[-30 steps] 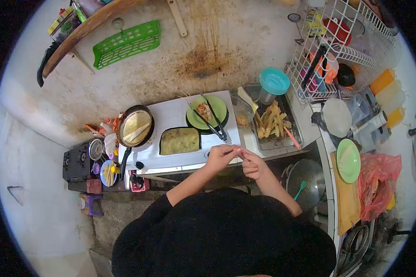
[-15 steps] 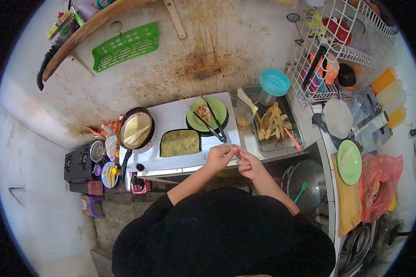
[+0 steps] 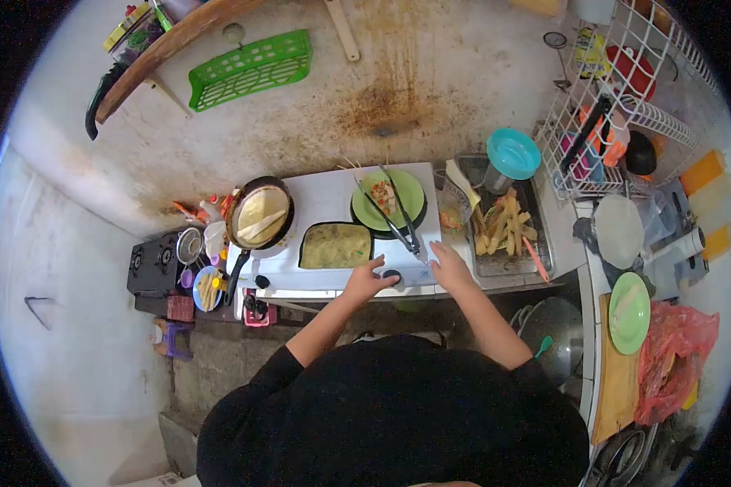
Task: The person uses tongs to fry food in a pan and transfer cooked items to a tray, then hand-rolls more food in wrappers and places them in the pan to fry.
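Observation:
My left hand (image 3: 367,282) is at the front of the white stove (image 3: 325,280), thumb and fingers apart, beside a dark control knob (image 3: 391,277). My right hand (image 3: 451,268) is spread at the stove's front right corner, holding nothing. Close to its fingertips are the ends of black-and-silver tongs (image 3: 400,217), which lie across a green plate (image 3: 410,188) with some reddish-and-white food (image 3: 383,197). Just beyond my left hand lies a dark-edged rectangular pan (image 3: 337,246) filled with a yellow-green, flecked layer. On the left, a round frying pan (image 3: 260,213) holds pale flatbread, with a folded piece on top.
Right of the stove, a metal tray (image 3: 536,243) holds fried sticks (image 3: 503,223) and a pink-handled utensil (image 3: 536,260). A turquoise-rimmed container (image 3: 513,154) stands behind. A wire rack (image 3: 556,174), another green plate (image 3: 629,312) and a red plastic bag (image 3: 674,349) are further right.
My hands were together, fingertips touching, in front of the stove; now they are apart, the left near the knob and the right by the tongs. The camera view has shifted slightly.

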